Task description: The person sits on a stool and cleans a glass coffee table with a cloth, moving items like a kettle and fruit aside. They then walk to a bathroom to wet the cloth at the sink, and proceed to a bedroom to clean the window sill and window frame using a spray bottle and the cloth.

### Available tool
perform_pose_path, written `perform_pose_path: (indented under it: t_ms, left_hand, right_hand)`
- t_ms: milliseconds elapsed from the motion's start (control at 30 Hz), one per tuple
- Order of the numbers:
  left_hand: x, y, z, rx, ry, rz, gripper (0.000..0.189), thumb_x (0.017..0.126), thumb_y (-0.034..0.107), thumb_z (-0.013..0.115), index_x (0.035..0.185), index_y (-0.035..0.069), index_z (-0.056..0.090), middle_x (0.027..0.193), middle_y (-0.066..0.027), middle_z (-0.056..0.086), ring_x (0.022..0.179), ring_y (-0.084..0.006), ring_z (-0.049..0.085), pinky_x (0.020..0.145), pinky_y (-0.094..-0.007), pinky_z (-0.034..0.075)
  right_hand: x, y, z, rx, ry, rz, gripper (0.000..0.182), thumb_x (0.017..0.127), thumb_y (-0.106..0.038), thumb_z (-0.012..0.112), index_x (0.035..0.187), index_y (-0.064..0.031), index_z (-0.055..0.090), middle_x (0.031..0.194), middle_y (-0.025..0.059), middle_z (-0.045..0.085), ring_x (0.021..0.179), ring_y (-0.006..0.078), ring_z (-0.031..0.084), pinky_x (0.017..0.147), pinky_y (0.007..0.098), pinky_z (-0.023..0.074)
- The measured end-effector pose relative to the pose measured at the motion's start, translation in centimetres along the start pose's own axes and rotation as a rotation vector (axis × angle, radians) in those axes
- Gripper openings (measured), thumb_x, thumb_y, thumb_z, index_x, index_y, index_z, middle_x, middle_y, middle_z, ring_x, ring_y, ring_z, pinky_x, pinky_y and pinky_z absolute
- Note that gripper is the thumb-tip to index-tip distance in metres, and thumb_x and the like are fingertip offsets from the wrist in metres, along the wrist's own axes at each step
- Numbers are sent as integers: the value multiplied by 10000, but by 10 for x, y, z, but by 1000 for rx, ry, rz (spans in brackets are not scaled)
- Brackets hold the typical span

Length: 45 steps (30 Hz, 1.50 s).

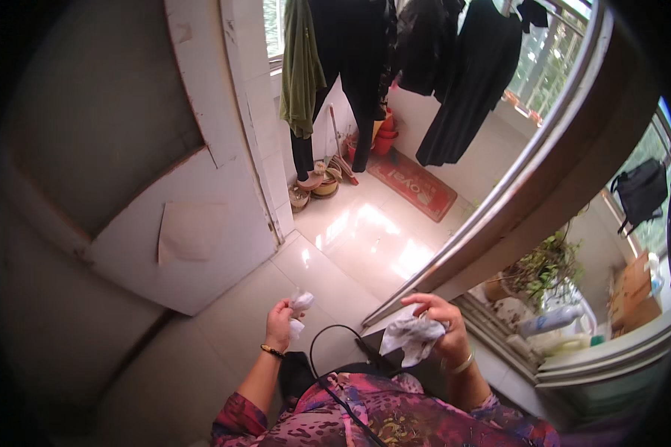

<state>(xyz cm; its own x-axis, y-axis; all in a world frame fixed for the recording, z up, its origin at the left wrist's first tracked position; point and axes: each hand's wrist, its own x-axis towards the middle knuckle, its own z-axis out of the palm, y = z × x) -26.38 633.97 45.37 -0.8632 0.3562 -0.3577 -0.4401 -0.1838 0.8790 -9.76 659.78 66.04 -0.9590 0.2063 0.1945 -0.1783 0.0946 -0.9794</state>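
Note:
My left hand (279,324) is closed around a crumpled white tissue (301,302), which sticks out above and below the fingers. In my right hand (447,327) hangs a larger white wipe (412,338), smudged grey with dirt. Its lower edge droops free, and the index finger is stretched out above it. The two hands are apart, in front of my body. Just beyond the right hand stands the edge of a door frame (453,257). A black cable (335,385) loops up between my arms.
An open white door (218,223) stands left. Dark clothes (352,50) and a green garment (302,72) hang over the balcony. Below are a red mat (414,184), a broom (344,167) and flowerpots (325,187). To the right, a potted plant (548,268), bottles (553,321) and a cardboard box (632,290) stand on a ledge.

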Motion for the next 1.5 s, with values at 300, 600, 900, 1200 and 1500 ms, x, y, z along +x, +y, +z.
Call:
perform_pose_path:
  t_ms: [300, 600, 900, 1200, 1500]
  left_hand:
    - [54, 289, 4, -371, -1037, 683, 348, 861, 252, 419, 576, 76, 511, 633, -162, 589, 572, -260, 553, 803, -469, 383]
    - [152, 410, 77, -456, -1587, 1127, 268, 748, -34, 413, 507, 74, 460, 604, -99, 566, 519, -153, 545, 746, -337, 528]
    - [287, 438, 165, -604, -1696, 1021, 273, 700, -86, 400, 478, 68, 443, 559, -92, 523, 482, -161, 506, 773, -355, 524]
    - [382, 408, 266, -874, -2026, 735, 275, 664, -108, 433, 454, 67, 402, 507, -71, 451, 439, -164, 447, 643, -336, 458]
    - [468, 385, 382, -1124, -2236, 423, 286, 649, -124, 449, 444, 65, 388, 484, -63, 418, 419, -167, 421, 601, -335, 435]
  right_hand:
    - [138, 68, 81, -127, 99, 11, 93, 724, -31, 635, 666, 17, 581, 1104, 203, 576, 723, 135, 572, 687, 257, 463]
    - [230, 103, 57, -55, 411, -52, 98, 645, 26, 654, 630, 4, 559, 1085, 205, 591, 702, 140, 547, 683, 252, 444]
    - [352, 120, -7, -104, 583, -76, 108, 654, 16, 651, 629, -4, 547, 1076, 197, 596, 719, 144, 547, 688, 257, 448]
    - [362, 121, -74, -259, 880, -119, 127, 613, 6, 653, 628, 0, 527, 1063, 177, 607, 729, 135, 506, 698, 257, 430]
    - [370, 133, -109, -322, 1361, 18, 193, 665, -22, 616, 604, 38, 443, 1053, 228, 594, 720, 148, 508, 695, 256, 427]
